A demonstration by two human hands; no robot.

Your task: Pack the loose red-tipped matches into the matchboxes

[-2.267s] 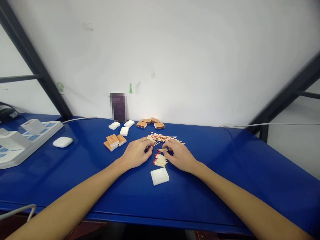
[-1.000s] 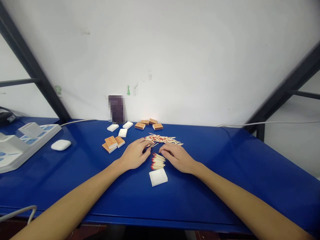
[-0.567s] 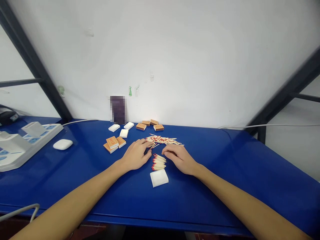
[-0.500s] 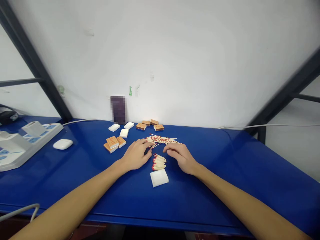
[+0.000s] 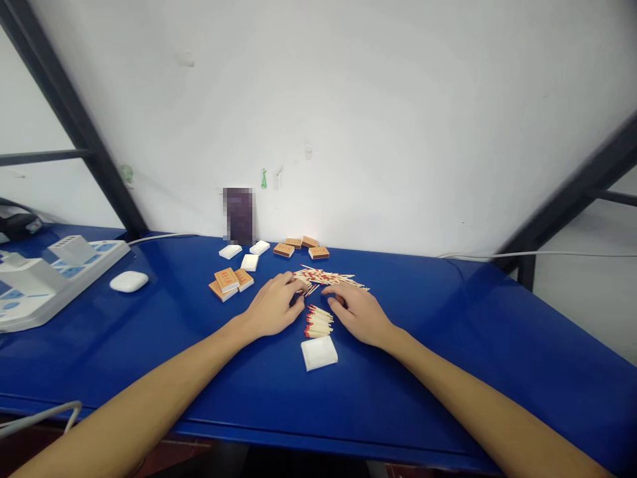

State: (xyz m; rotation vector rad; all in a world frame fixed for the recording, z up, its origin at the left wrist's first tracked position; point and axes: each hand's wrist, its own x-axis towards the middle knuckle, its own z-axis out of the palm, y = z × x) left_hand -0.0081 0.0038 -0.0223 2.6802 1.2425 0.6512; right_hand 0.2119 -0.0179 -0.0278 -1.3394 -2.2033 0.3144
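Note:
A loose heap of red-tipped matches (image 5: pixel 326 276) lies on the blue table. My left hand (image 5: pixel 277 304) rests at the heap's left edge, its fingertips touching matches, with thumb and fingers apart. At the near right side of the heap is my right hand (image 5: pixel 360 312); its index finger reaches out and the thumb stands apart beneath, with no match visible between them. Between the hands, a smaller stack of matches (image 5: pixel 319 321) lies roughly aligned, heads to the left. Just in front of that stack sits a white matchbox tray (image 5: pixel 319 353).
Orange matchboxes (image 5: pixel 227 280) are piled to the left, with several more matchboxes (image 5: pixel 319 253) behind the heap. White trays (image 5: pixel 249 263) lie near a dark blurred packet (image 5: pixel 239 216) against the wall. A power strip (image 5: pixel 64 285) and a white earbud case (image 5: pixel 129 281) occupy the left side.
The right index fingertip has shifted slightly left toward the heap's near edge. My left hand stays almost in place, and the whole view has shifted slightly.

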